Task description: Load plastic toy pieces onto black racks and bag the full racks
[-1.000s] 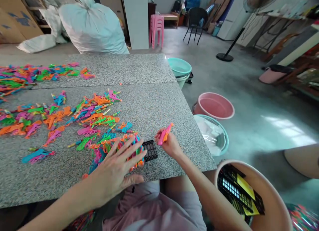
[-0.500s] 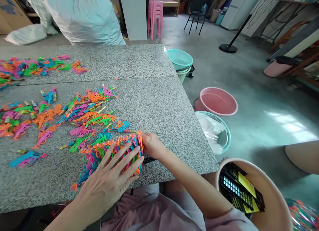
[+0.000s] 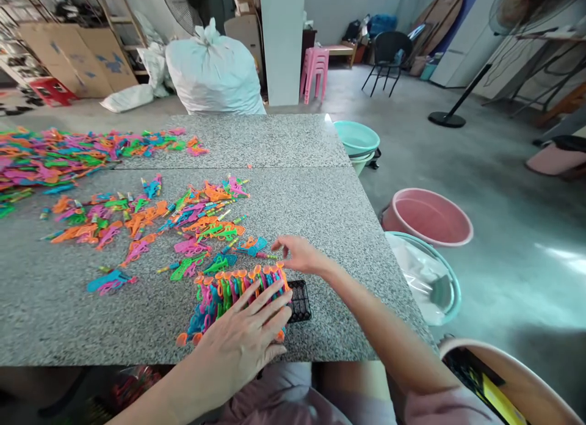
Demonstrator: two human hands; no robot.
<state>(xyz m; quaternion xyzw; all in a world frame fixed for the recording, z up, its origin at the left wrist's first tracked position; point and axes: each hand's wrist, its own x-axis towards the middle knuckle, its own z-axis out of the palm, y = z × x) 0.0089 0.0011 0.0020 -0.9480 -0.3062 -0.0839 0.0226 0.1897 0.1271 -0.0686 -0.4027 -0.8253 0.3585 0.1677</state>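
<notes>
My left hand (image 3: 249, 324) lies flat with spread fingers over a packed row of small plastic toy guns (image 3: 229, 290) in orange, pink, green and blue, with orange cup-shaped ends along the top. The row's right end meets a black plastic lattice tray (image 3: 300, 301), its bare part showing beside my fingers. Just above that end, my right hand (image 3: 300, 254) hovers with thumb and forefinger apart, holding nothing I can see. Its fingertips are close to a loose blue toy gun (image 3: 254, 247). More loose toy guns (image 3: 215, 196) lie in clusters to the left.
A long heap of toy guns (image 3: 68, 150) covers the table's far left. The granite table (image 3: 311, 199) ends on the right, where a pink tub (image 3: 428, 214), a teal basin (image 3: 357, 138) and a basket with clear plastic bags (image 3: 421, 275) stand. A peach tub (image 3: 517, 367) holds black trays.
My right hand has come away from the row's right end and opened, uncovering the black tray. My left hand stays on the row. The view has tilted up and swung left.
</notes>
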